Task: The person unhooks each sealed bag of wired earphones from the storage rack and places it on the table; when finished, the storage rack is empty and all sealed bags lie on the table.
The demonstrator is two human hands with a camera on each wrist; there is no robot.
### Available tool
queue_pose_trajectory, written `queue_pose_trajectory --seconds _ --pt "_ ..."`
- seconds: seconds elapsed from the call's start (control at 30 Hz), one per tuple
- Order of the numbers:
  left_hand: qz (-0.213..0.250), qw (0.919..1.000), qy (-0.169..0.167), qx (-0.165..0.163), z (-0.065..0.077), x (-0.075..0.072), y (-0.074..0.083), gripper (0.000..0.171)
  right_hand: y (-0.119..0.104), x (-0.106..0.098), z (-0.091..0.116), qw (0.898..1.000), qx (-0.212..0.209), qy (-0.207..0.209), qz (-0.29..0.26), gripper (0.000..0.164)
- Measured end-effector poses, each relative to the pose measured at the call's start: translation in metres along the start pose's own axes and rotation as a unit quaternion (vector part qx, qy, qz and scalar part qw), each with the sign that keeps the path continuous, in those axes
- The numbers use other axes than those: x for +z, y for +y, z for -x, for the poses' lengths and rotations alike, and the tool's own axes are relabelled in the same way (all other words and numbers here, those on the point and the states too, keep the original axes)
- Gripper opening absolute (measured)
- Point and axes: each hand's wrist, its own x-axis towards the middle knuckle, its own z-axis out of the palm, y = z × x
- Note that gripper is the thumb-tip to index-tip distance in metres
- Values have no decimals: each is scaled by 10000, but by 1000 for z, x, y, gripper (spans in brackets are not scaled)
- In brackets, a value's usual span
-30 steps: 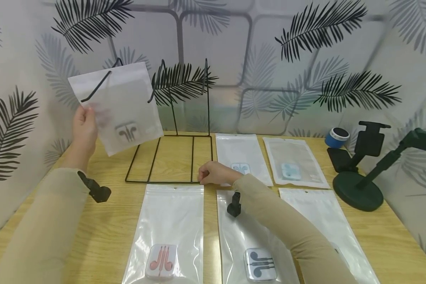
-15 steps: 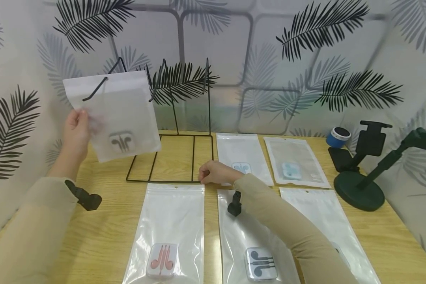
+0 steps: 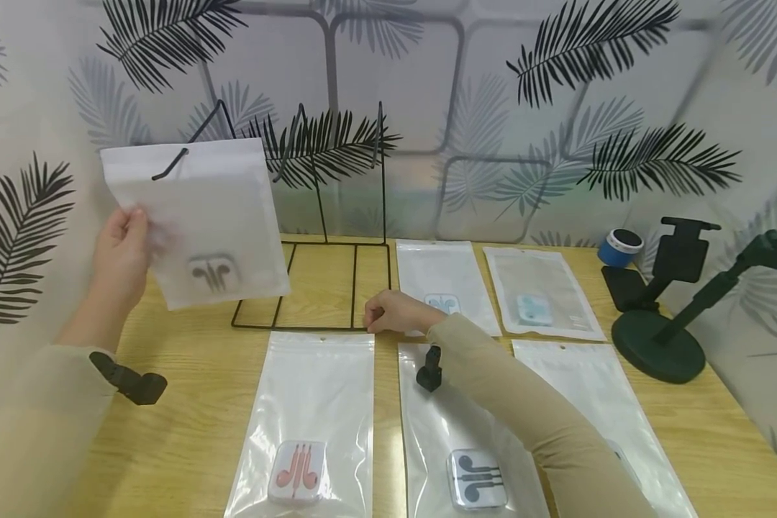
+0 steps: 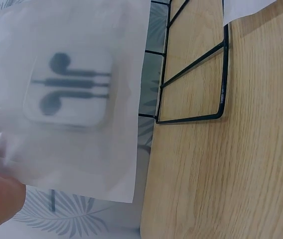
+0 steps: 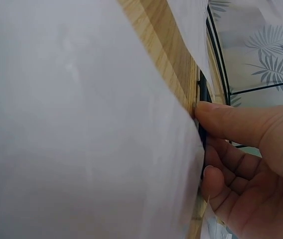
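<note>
My left hand pinches the left edge of a white zip bag, thumb in front. Inside the bag, a boxed pair of dark earphones shows through the film. Near its top, the bag's hole is threaded on a black wire hook of the display rack, and the bag hangs almost upright. At the front right corner of the rack's base, my right hand grips the wire; in the right wrist view the thumb and curled fingers are at the dark bar.
Flat bags with boxed earphones lie on the wooden table: one with pink earphones in front of the rack, one with dark earphones beside it, several more rightward. A green-based phone stand, black phone and blue jar stand right.
My left hand has moved down and left, bringing the bag lower and more upright on the hook. The right hand has stayed at the rack's corner.
</note>
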Motion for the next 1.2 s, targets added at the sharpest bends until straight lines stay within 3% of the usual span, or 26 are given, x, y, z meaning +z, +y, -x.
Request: queue_pose_trajectory --seconds 0.27,0.53,0.87,1.03,1.1,1.2 --pt "468 9988 -110 -35 12 -6 8 12 -1 -2 0 10000 39 30 22 11" --pt "174 9993 -342 -34 28 -18 14 18 0 -3 0 9999 1 -60 -110 10" --pt "1007 9922 -701 219 45 -27 14 12 2 -2 -1 10000 63 -9 -38 10" --pt "1472 9848 -910 174 53 -33 15 12 5 0 -3 10000 33 45 33 11" --pt "1487 9840 -957 194 56 -35 15 12 5 1 -4 10000 21 50 37 11" --pt "1158 9874 -1057 232 62 -38 18 21 2 0 -3 10000 48 54 26 11"
